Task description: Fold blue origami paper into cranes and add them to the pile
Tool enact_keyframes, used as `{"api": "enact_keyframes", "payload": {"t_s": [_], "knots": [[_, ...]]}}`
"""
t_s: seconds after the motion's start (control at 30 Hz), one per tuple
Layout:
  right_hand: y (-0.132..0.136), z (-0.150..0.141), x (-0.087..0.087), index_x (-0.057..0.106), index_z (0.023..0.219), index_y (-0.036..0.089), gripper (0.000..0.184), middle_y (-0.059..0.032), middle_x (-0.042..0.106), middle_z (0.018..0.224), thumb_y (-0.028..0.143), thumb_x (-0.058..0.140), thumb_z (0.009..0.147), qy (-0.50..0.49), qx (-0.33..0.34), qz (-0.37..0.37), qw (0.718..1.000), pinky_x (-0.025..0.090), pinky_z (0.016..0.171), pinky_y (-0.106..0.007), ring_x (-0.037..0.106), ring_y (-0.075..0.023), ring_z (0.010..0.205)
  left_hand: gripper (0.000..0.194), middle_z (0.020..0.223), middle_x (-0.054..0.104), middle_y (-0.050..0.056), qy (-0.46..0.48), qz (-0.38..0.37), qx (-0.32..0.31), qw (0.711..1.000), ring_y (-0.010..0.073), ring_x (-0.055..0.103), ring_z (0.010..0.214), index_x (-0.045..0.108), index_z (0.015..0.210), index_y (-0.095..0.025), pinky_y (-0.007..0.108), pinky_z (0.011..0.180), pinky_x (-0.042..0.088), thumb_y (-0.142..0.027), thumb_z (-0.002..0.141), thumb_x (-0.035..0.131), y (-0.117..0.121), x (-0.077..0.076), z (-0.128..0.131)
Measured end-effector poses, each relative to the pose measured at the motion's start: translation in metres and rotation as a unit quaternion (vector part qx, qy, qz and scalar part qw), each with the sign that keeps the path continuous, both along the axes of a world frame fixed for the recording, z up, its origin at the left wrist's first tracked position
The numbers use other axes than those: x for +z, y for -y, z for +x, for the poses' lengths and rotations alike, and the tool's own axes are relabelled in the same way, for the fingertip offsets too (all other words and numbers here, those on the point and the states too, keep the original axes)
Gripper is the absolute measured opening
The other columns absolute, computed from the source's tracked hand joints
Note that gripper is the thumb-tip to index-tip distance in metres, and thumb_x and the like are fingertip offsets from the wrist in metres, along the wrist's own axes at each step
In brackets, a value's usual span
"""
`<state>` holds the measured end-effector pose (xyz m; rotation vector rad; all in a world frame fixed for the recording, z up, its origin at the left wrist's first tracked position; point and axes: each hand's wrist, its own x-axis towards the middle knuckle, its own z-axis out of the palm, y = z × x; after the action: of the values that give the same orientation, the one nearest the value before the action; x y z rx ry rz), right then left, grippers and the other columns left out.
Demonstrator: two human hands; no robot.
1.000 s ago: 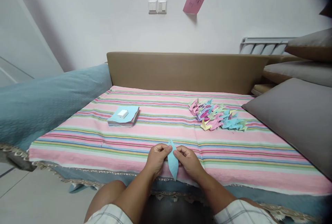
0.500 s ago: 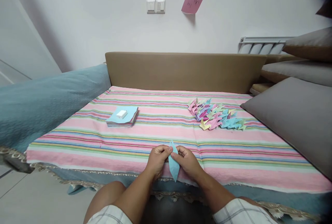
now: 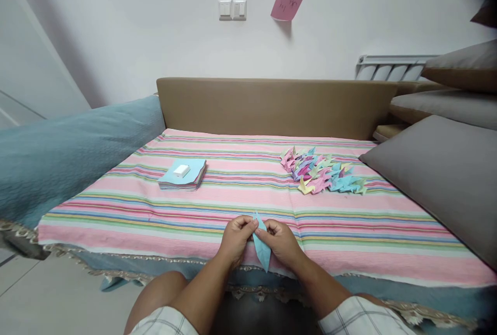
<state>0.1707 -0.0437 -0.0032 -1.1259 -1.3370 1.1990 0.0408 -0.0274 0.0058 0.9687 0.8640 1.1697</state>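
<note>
Pinching is observed at both hands: the thumb and fingers of the left hand (image 3: 234, 239) and those of the right hand (image 3: 285, 242) close on opposite sides of a folded blue paper (image 3: 262, 255). Its narrow upper tips project just beyond the fingertips; the broader pointed part extends below them, towards the wearer, slightly tilted. Contact on the far side is hidden.

Beyond the fingers, on the striped cloth (image 3: 248, 198), a cluster of folded paper figures (image 3: 320, 174) sits ahead and to the right. A paper stack (image 3: 196, 172) bearing a small white block (image 3: 181, 171) sits ahead and to the left. Both are well apart from the fingers.

Risks, as judged: uneven pressure from the two thumbs could skew the layers or set a crooked crease. Pulling the sides apart could tear the thin tips. Too loose a pinch could let the folds spring open or the piece slip towards the lap.
</note>
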Motion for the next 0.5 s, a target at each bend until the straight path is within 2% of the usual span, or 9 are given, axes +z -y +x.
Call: {"api": "enact_keyframes", "payload": {"t_s": [0.17,0.33,0.5], "knots": [[0.0015,-0.0024,0.0006,0.045,0.053,0.019,0.038,0.0064,0.036,0.05,0.048,0.065,0.066,0.0,0.01,0.008,1.0,0.025,0.047,-0.023,0.031,-0.0082,0.048,0.031,0.049,0.052,-0.005,0.062,-0.031,-0.002,0.998,0.0061,0.043,0.047,0.055,0.055,-0.014,0.02,0.049,0.033,-0.033,0.052,0.08,0.0019,0.0015,0.0022],[0.0025,-0.002,-0.003,0.05,0.06,0.018,0.032,0.0053,0.042,0.054,0.046,0.063,0.07,-0.012,0.045,0.005,0.999,0.029,0.049,-0.023,0.035,-0.0089,0.051,0.031,0.051,0.054,-0.006,0.107,-0.075,0.017,0.991,0.0055,0.046,0.047,0.057,0.06,-0.014,0.019,0.049,0.036,-0.028,0.048,0.083,0.0001,0.0019,0.0014],[0.0039,-0.0017,-0.0042,0.052,0.061,0.017,0.031,0.005,0.042,0.056,0.044,0.063,0.072,-0.016,0.06,0.01,0.998,0.03,0.051,-0.023,0.036,-0.0088,0.053,0.031,0.052,0.055,-0.005,0.108,-0.07,0.025,0.991,0.0045,0.046,0.045,0.058,0.061,-0.014,0.017,0.046,0.034,-0.028,0.049,0.083,-0.0034,0.0017,-0.0017]]}}
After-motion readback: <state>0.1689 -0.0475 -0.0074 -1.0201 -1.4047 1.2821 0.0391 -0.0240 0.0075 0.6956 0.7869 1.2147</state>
